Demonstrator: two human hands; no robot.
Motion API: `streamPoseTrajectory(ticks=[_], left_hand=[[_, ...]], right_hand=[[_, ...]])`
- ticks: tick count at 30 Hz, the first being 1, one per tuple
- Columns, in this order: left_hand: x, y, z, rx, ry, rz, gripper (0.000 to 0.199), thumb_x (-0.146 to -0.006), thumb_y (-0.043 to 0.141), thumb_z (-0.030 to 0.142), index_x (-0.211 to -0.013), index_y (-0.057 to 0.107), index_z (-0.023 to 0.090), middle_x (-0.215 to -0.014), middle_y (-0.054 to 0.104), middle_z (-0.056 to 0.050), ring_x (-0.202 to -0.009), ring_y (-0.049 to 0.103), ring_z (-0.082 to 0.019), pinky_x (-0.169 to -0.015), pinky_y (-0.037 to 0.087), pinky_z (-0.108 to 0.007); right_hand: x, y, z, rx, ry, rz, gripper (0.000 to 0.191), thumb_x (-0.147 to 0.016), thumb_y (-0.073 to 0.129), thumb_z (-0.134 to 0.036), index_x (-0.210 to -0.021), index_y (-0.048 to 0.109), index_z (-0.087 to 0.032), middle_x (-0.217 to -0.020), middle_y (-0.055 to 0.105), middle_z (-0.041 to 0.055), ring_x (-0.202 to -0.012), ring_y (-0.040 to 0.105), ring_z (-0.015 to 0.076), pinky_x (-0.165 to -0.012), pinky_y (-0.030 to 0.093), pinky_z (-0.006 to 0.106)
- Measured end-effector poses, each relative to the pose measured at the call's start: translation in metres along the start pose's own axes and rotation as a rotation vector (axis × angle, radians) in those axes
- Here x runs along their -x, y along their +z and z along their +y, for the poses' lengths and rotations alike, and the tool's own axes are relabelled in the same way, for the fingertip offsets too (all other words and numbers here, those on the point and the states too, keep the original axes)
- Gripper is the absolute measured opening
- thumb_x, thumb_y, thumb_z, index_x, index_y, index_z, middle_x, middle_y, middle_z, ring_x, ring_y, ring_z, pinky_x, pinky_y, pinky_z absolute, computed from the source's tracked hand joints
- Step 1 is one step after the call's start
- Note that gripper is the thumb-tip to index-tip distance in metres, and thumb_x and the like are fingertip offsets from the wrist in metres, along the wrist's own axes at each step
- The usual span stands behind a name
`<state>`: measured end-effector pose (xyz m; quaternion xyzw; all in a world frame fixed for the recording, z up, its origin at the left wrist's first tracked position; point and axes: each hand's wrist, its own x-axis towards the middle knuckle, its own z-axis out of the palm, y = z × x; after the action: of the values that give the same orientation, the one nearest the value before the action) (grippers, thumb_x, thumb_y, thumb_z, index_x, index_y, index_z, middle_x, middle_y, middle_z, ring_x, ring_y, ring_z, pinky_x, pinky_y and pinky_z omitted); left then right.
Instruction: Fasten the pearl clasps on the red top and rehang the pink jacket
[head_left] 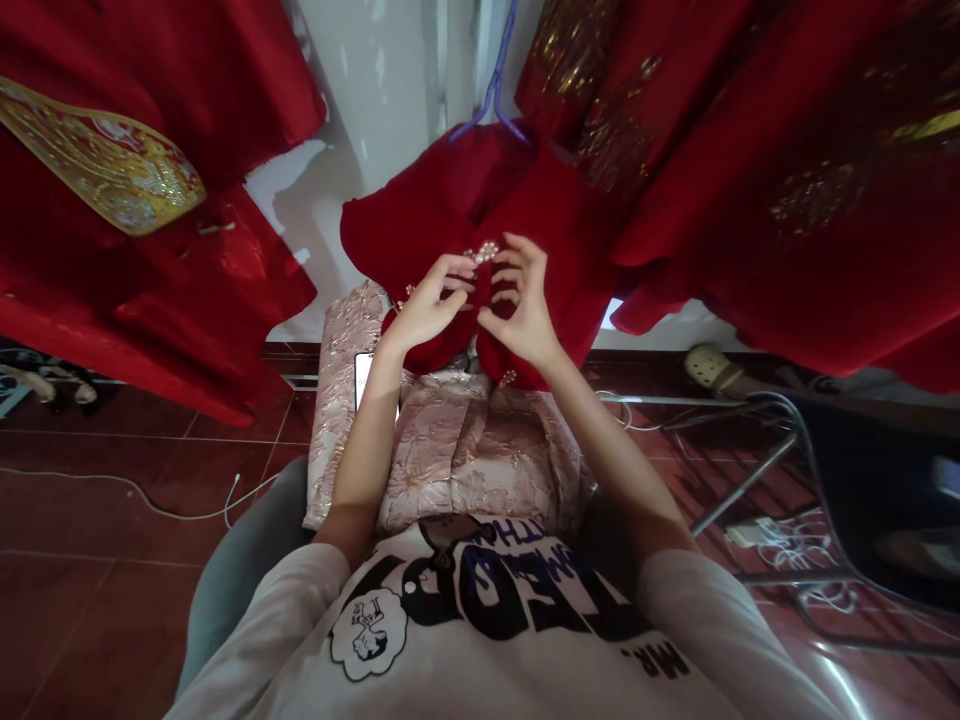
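A red garment hangs in front of me from a blue hanger. Both my hands are raised at its front, close together. My left hand pinches the red fabric from the left. My right hand pinches the same fold from the right, its fingers just below a small pearl-and-bead ornament sewn on the cloth. A folded pink brocade cloth lies across my lap under my forearms.
Red embroidered garments hang at left and right. A phone lies on the pink cloth. A white cable runs over the red tiled floor. A dark chair with metal legs stands at right.
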<state>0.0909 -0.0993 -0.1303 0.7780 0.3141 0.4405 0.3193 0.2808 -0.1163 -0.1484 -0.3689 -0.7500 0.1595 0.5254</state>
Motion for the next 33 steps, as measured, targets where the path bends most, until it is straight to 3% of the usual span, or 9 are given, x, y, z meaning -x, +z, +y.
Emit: streamPoseTrajectory(ticks=[3, 6, 9, 12, 16, 19, 22, 28, 33], left_hand=[[0.002, 0.001, -0.013, 0.097, -0.026, -0.007, 0.034, -0.102, 0.047, 0.012, -0.134, 0.049, 0.025, -0.132, 0.063, -0.009, -0.112, 0.07, -0.016, -0.093, 0.063, -0.031], [0.005, 0.0, -0.01, 0.08, -0.058, -0.001, 0.02, -0.11, 0.045, 0.03, -0.126, 0.056, 0.024, -0.133, 0.065, -0.009, -0.121, 0.068, -0.019, -0.106, 0.059, -0.037], [0.01, -0.002, 0.006, 0.061, -0.131, -0.052, 0.05, -0.115, 0.029, 0.054, -0.116, 0.068, 0.022, -0.126, 0.071, -0.009, -0.131, 0.065, -0.023, -0.114, 0.053, -0.04], [0.016, -0.006, 0.024, 0.119, -0.246, -0.171, 0.072, -0.111, 0.021, 0.068, -0.103, 0.075, 0.02, -0.107, 0.078, -0.01, -0.114, 0.073, -0.023, -0.102, 0.061, -0.035], [0.025, -0.015, 0.035, 0.163, -0.26, -0.291, 0.048, -0.097, 0.063, 0.065, -0.092, 0.075, 0.019, -0.095, 0.079, -0.007, -0.087, 0.077, -0.021, -0.076, 0.065, -0.03], [0.028, -0.022, 0.037, 0.054, -0.236, -0.135, 0.027, -0.091, 0.078, 0.045, -0.089, 0.072, 0.018, -0.082, 0.075, -0.004, -0.064, 0.071, -0.016, -0.059, 0.06, -0.026], [0.028, -0.027, 0.04, -0.035, -0.242, 0.1, 0.027, -0.095, 0.076, 0.041, -0.082, 0.067, 0.018, -0.074, 0.07, -0.002, -0.058, 0.068, -0.014, -0.055, 0.057, -0.025], [0.032, -0.032, 0.049, 0.065, -0.323, 0.041, 0.049, -0.101, 0.065, 0.061, -0.086, 0.074, 0.016, -0.08, 0.074, -0.009, -0.071, 0.077, -0.019, -0.063, 0.062, -0.027], [0.032, -0.045, 0.031, 0.031, -0.32, 0.224, 0.043, -0.105, 0.06, 0.053, -0.085, 0.073, 0.017, -0.088, 0.078, -0.01, -0.075, 0.077, -0.016, -0.065, 0.062, -0.024]], right_hand=[[0.01, -0.001, -0.004, -0.021, 0.071, -0.008, 0.085, -0.083, 0.077, -0.038, -0.151, 0.025, -0.031, -0.129, 0.057, 0.01, -0.093, 0.064, 0.0202, -0.069, 0.062, 0.036], [0.006, -0.01, 0.002, -0.105, 0.176, -0.041, 0.072, -0.086, 0.072, -0.031, -0.143, 0.028, -0.031, -0.102, 0.06, 0.001, -0.071, 0.06, 0.0142, -0.063, 0.058, 0.032], [-0.001, -0.026, 0.009, -0.207, 0.228, -0.066, 0.06, -0.089, 0.069, -0.031, -0.137, 0.033, -0.031, -0.095, 0.058, -0.0022, -0.066, 0.058, 0.0121, -0.062, 0.059, 0.031], [-0.004, -0.036, 0.004, -0.251, 0.235, -0.073, 0.057, -0.089, 0.071, -0.034, -0.136, 0.038, -0.031, -0.099, 0.059, -0.0014, -0.07, 0.063, 0.0126, -0.069, 0.063, 0.033], [-0.001, -0.037, -0.028, -0.246, 0.214, -0.151, 0.057, -0.086, 0.077, -0.038, -0.132, 0.046, -0.029, -0.108, 0.061, 0.0022, -0.09, 0.071, 0.0174, -0.087, 0.066, 0.039], [0.003, -0.032, -0.059, -0.17, 0.149, -0.177, 0.044, -0.085, 0.078, -0.043, -0.119, 0.055, -0.025, -0.116, 0.062, 0.006, -0.104, 0.069, 0.0211, -0.091, 0.066, 0.041], [0.007, -0.022, -0.079, -0.094, 0.138, -0.137, 0.036, -0.087, 0.076, -0.049, -0.105, 0.058, -0.023, -0.115, 0.06, 0.0073, -0.094, 0.068, 0.0186, -0.079, 0.066, 0.036], [0.012, 0.002, -0.076, -0.114, 0.208, -0.168, 0.05, -0.083, 0.078, -0.06, -0.103, 0.05, -0.024, -0.093, 0.061, 0.0018, -0.075, 0.066, 0.0161, -0.063, 0.06, 0.032], [0.011, 0.005, -0.064, -0.099, 0.217, -0.155, 0.048, -0.084, 0.079, -0.059, -0.109, 0.055, -0.025, -0.08, 0.06, -0.0014, -0.071, 0.066, 0.0171, -0.067, 0.062, 0.035]])
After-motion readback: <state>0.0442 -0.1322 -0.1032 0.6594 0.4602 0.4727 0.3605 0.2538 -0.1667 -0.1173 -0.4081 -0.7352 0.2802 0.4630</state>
